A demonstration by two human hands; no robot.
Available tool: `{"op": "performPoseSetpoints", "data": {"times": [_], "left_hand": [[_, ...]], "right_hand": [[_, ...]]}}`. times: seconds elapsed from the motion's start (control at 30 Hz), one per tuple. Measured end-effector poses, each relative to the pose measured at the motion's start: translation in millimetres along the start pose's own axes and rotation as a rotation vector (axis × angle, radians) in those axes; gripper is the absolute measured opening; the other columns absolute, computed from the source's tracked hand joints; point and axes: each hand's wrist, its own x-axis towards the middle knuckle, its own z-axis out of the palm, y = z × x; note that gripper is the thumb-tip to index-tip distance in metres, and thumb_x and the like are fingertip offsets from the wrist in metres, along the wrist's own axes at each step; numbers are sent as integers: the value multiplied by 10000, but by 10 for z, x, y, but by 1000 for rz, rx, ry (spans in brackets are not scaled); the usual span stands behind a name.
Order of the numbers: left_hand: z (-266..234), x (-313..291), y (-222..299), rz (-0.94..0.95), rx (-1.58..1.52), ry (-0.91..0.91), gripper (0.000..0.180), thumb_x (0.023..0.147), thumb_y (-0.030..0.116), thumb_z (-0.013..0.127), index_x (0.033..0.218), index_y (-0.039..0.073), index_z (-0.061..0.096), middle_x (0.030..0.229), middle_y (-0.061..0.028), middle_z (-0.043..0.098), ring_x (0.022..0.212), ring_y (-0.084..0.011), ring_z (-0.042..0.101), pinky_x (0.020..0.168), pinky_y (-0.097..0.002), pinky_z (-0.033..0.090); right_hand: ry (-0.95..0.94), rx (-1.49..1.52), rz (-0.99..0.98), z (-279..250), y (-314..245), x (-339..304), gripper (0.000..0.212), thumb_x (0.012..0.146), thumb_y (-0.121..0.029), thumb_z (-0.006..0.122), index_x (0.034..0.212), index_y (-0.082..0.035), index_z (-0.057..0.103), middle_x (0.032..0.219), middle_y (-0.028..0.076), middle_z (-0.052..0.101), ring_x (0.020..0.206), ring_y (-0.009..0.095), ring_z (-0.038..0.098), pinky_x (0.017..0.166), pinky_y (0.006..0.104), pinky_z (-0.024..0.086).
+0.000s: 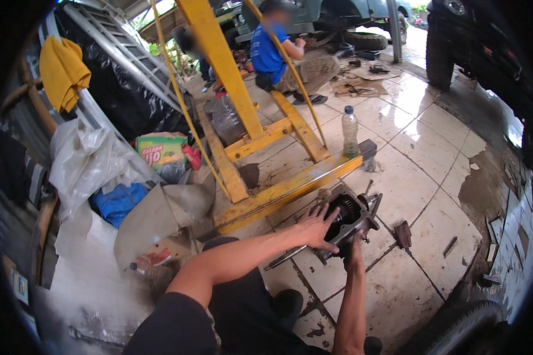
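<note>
A dark metal gearbox housing (367, 222) lies on the tiled floor in front of me, its open top showing toothed gears (348, 210) inside. My left hand (315, 229) rests on the left rim of this housing with its fingers spread. At the near side, my right hand (354, 249) grips the casing's lower edge; its fingertips are partly hidden. A metal shaft (285, 258) sticks out to the left of the housing, under my left forearm.
Just beyond stands a yellow steel frame (290, 190) with a plastic bottle (349, 131) beside its foot. A rusty metal piece (403, 234) lies to the right. Plastic sheeting (89, 160) is piled at left. A person in blue (272, 53) squats farther back near vehicles; a tire (456, 331) sits at lower right.
</note>
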Motion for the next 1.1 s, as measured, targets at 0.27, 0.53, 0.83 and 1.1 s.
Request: {"op": "performPoseSetpoints", "data": {"times": [0.27, 0.53, 0.83, 1.1], "left_hand": [[38, -44, -135, 65, 53, -48, 1347, 632, 772, 706, 1565, 78, 27, 1565, -348, 81, 1430, -501, 214, 1145, -588, 243], [-43, -105, -210, 112, 34, -134, 1354, 615, 775, 718, 1563, 67, 59, 1569, -338, 83, 1432, -493, 214, 1160, -515, 265], [-41, -4, -197, 127, 56, -147, 1356, 619, 758, 729, 1561, 66, 41, 1571, -339, 47, 1430, -488, 226, 1144, -514, 305], [65, -57, -193, 62, 142, -106, 1395, 576, 689, 802, 1562, 73, 32, 1551, -378, 45, 1404, -528, 248, 1126, -562, 303]], "right_hand": [[-104, 76, 27, 12, 4, -16, 1058, 848, -849, 242, 1545, -55, 205, 1577, 180, 264, 1427, 329, 297, 1182, 451, 172], [-339, 136, 29, 111, -105, -102, 1028, 862, -835, 207, 1566, -91, 116, 1603, 136, 218, 1457, 316, 258, 1178, 458, 217], [-118, -92, 28, -94, 99, 73, 1089, 821, -878, 219, 1566, -95, 93, 1594, 152, 227, 1440, 324, 292, 1098, 474, 358], [32, -21, -25, 294, -414, -286, 1016, 859, -840, 225, 1565, -112, 154, 1545, 92, 339, 1375, 249, 363, 1123, 374, 289]]}}
